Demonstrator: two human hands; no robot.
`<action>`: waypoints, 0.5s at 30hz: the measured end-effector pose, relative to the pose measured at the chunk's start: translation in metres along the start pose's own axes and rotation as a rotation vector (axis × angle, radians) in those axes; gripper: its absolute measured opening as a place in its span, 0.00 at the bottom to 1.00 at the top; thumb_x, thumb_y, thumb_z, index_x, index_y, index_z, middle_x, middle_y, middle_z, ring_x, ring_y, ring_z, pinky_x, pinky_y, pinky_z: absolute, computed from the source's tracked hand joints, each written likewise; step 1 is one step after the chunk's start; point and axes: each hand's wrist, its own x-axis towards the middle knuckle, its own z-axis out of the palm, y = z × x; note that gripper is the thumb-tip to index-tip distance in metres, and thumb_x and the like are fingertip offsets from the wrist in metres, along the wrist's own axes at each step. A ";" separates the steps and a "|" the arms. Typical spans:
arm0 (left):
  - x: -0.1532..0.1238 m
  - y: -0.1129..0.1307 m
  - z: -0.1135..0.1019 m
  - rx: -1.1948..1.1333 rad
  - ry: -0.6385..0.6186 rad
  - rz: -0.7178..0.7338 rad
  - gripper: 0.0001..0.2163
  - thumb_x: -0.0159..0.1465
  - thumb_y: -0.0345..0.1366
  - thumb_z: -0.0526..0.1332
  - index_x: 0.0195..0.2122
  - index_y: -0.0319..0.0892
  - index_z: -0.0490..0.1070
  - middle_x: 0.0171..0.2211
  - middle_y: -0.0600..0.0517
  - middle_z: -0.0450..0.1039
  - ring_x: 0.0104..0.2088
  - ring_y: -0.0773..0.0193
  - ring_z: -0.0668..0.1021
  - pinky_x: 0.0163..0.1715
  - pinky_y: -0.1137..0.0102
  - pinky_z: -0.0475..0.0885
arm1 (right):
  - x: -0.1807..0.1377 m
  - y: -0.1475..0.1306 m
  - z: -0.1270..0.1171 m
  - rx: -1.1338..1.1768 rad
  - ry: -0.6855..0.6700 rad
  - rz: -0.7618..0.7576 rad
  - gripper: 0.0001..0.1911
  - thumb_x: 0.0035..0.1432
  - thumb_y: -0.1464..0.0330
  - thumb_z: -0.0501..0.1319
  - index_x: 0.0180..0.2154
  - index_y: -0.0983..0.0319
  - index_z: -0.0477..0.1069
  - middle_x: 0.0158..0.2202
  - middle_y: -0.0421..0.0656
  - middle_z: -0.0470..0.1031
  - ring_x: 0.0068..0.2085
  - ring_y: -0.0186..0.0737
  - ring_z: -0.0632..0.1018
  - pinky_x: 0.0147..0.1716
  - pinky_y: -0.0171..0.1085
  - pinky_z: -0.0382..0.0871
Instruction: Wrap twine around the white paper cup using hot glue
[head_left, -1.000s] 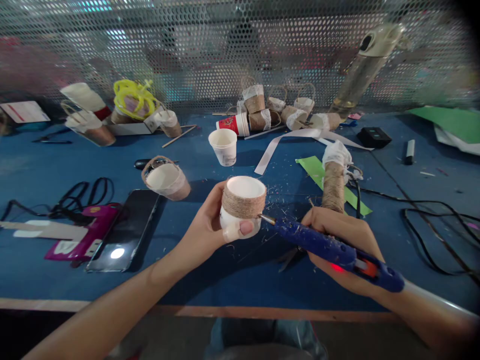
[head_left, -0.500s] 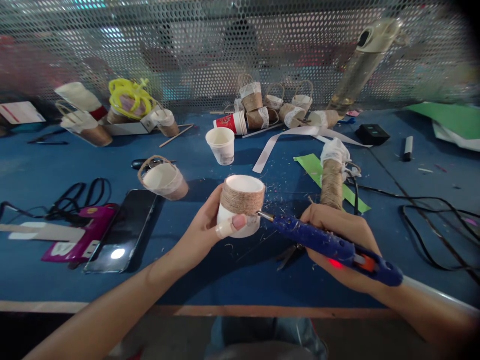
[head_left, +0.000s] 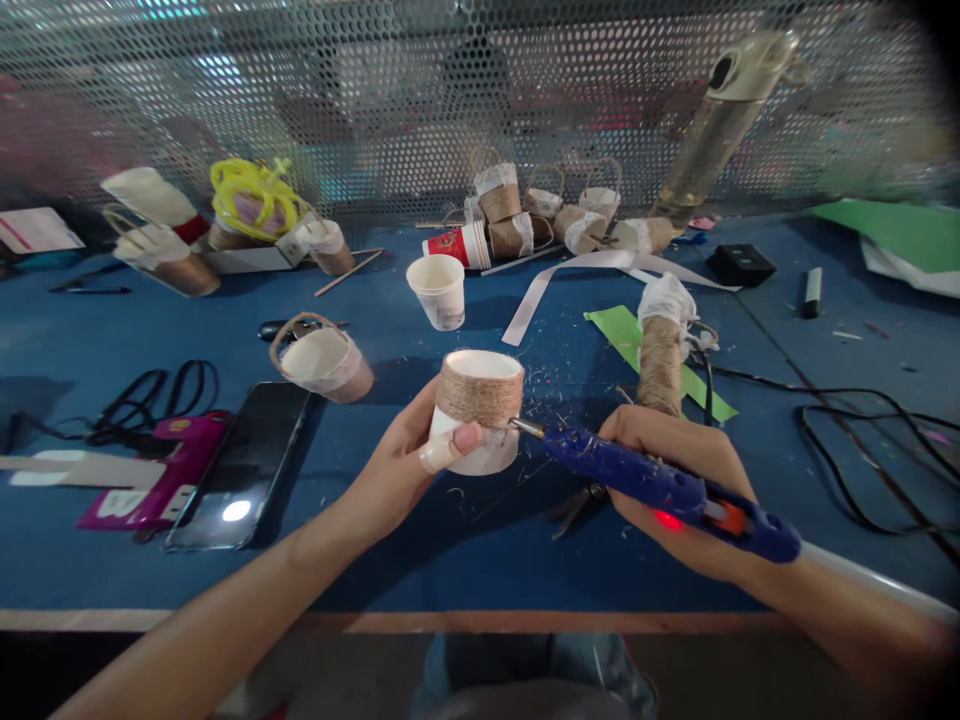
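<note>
My left hand (head_left: 409,455) is wrapped round a white paper cup (head_left: 480,455), its thumb, with a pale band on it, lying across the front. Jute twine (head_left: 480,395) winds about the upper half of the cup, whose open mouth faces up. In my right hand (head_left: 675,470) is a blue hot glue gun (head_left: 630,465) with a red light glowing on its body and a long glue stick out of its rear. The metal nozzle is at the cup's right side, just under the twine; whether it touches cannot be made out. Behind my right hand lies a twine roll (head_left: 660,360).
A handled cup (head_left: 322,360) and a phone (head_left: 240,465) lie at left, beside a purple piece (head_left: 165,470). A plain paper cup (head_left: 439,295) stands behind. Scissors (head_left: 577,510) lie near my right hand. Black cable (head_left: 825,460) loops at right. A bottle (head_left: 712,120) leans against the mesh panel.
The view has shifted slightly, so most things appear a little further left. Both hands keep their holds, and the nozzle stays beside the cup just under the twine.
</note>
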 end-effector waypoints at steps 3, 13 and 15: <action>0.000 0.000 0.000 -0.042 0.001 0.002 0.19 0.63 0.46 0.70 0.54 0.47 0.78 0.49 0.47 0.81 0.44 0.57 0.82 0.46 0.68 0.77 | 0.000 0.000 0.000 -0.009 -0.007 0.023 0.11 0.59 0.75 0.62 0.29 0.57 0.63 0.30 0.38 0.69 0.28 0.36 0.70 0.28 0.38 0.63; 0.001 0.001 0.000 -0.067 -0.012 -0.026 0.18 0.63 0.46 0.71 0.51 0.47 0.78 0.47 0.49 0.81 0.43 0.61 0.82 0.45 0.71 0.76 | 0.002 0.000 0.001 0.036 -0.001 0.004 0.10 0.58 0.75 0.63 0.30 0.57 0.64 0.30 0.38 0.70 0.28 0.36 0.71 0.28 0.38 0.62; 0.000 0.001 0.000 -0.059 -0.015 -0.027 0.17 0.63 0.46 0.71 0.52 0.48 0.79 0.48 0.49 0.81 0.44 0.61 0.81 0.46 0.72 0.76 | 0.002 0.001 0.001 0.040 0.000 0.006 0.11 0.58 0.76 0.63 0.29 0.57 0.64 0.30 0.38 0.70 0.28 0.36 0.71 0.28 0.38 0.62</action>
